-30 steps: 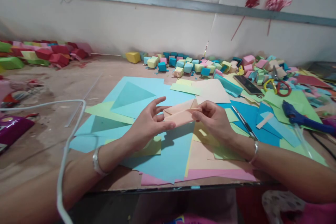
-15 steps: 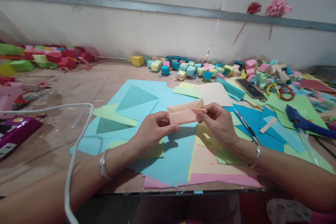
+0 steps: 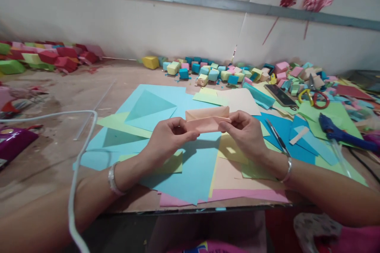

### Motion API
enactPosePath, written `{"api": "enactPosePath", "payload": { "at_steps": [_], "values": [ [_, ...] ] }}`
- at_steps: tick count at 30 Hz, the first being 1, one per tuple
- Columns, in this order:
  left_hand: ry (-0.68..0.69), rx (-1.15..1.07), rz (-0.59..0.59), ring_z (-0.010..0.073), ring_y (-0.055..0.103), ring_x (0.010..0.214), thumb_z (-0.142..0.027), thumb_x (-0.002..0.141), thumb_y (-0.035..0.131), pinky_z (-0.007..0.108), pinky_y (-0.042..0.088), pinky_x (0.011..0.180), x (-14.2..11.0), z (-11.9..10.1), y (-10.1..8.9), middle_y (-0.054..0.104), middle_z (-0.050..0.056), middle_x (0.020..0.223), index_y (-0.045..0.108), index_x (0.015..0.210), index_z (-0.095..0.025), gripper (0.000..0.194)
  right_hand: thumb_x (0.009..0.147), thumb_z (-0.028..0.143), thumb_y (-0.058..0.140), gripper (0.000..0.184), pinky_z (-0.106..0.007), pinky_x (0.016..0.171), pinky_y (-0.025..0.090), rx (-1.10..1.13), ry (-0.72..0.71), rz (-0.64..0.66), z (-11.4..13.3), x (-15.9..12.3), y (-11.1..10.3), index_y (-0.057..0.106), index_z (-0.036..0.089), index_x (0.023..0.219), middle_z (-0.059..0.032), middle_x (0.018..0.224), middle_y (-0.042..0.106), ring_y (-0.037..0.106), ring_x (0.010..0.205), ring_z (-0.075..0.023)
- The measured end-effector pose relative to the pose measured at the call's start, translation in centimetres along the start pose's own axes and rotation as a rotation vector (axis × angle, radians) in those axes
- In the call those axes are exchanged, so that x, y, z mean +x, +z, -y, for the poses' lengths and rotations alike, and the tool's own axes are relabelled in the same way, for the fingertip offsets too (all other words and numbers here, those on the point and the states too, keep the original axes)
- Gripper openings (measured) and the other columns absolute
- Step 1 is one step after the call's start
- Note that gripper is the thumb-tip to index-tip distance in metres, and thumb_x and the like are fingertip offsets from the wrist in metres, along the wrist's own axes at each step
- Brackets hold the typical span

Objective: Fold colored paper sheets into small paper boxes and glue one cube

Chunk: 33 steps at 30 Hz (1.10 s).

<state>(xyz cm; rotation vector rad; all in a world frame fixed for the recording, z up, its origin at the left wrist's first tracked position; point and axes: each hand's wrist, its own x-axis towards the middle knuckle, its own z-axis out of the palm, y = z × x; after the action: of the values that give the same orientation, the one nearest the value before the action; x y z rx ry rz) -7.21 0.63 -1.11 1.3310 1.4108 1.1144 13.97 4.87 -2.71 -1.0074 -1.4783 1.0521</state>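
Observation:
I hold a folded peach paper piece [image 3: 208, 119] above the table, one end in each hand. My left hand [image 3: 169, 136] pinches its left end with fingers closed. My right hand [image 3: 245, 132] grips its right end, thumb beneath. The piece is a long flat fold, held level. Below it lie loose sheets of coloured paper [image 3: 190, 166], light blue, yellow, peach and pink, spread over the wooden table [image 3: 53, 154].
Several small paper cubes [image 3: 213, 73] line the far wall, with red and green ones [image 3: 44, 57] at far left. A phone [image 3: 280, 95], scissors [image 3: 314, 97] and a blue glue gun [image 3: 338, 132] lie at right. A white cable [image 3: 74, 166] loops at left, by a purple object [image 3: 13, 142].
My left hand went from fingers spread to pinching the left end of the paper. The piece has been pressed flatter and now sits level between both hands.

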Motion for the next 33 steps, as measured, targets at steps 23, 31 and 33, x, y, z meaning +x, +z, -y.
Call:
{"api": "enactPosePath", "payload": {
  "at_steps": [23, 31, 33],
  "values": [
    [0.039, -0.041, -0.111, 0.015, 0.067, 0.06, -0.032, 0.068, 0.08, 0.026, 0.054, 0.062, 0.09, -0.21, 0.14, 0.07, 0.002, 0.061, 0.066, 0.062, -0.018, 0.021, 0.08, 0.04, 0.07, 0.024, -0.029, 0.056, 0.053, -0.009, 0.012, 0.073, -0.23, 0.21, -0.16, 0.061, 0.019, 0.071, -0.0018, 0.067, 0.07, 0.065, 0.056, -0.0135],
    [0.044, -0.008, -0.121, 0.0151, 0.066, 0.062, -0.031, 0.069, 0.079, 0.027, 0.055, 0.064, 0.14, -0.01, 0.2, 0.071, 0.002, 0.063, 0.065, 0.062, -0.018, 0.02, 0.077, 0.037, 0.071, 0.022, -0.029, 0.058, 0.053, -0.044, 0.019, 0.056, -0.18, 0.08, -0.09, 0.061, 0.019, 0.069, -0.0006, 0.064, 0.069, 0.066, 0.058, -0.0141],
    [0.038, -0.009, -0.123, 0.0149, 0.067, 0.063, -0.031, 0.07, 0.078, 0.028, 0.055, 0.065, 0.16, 0.01, 0.18, 0.071, 0.002, 0.064, 0.065, 0.063, -0.018, 0.02, 0.077, 0.036, 0.071, 0.021, -0.029, 0.058, 0.053, -0.046, 0.019, 0.054, -0.15, 0.12, 0.03, 0.061, 0.02, 0.068, -0.0004, 0.063, 0.069, 0.066, 0.058, -0.0138]
  ]
}}
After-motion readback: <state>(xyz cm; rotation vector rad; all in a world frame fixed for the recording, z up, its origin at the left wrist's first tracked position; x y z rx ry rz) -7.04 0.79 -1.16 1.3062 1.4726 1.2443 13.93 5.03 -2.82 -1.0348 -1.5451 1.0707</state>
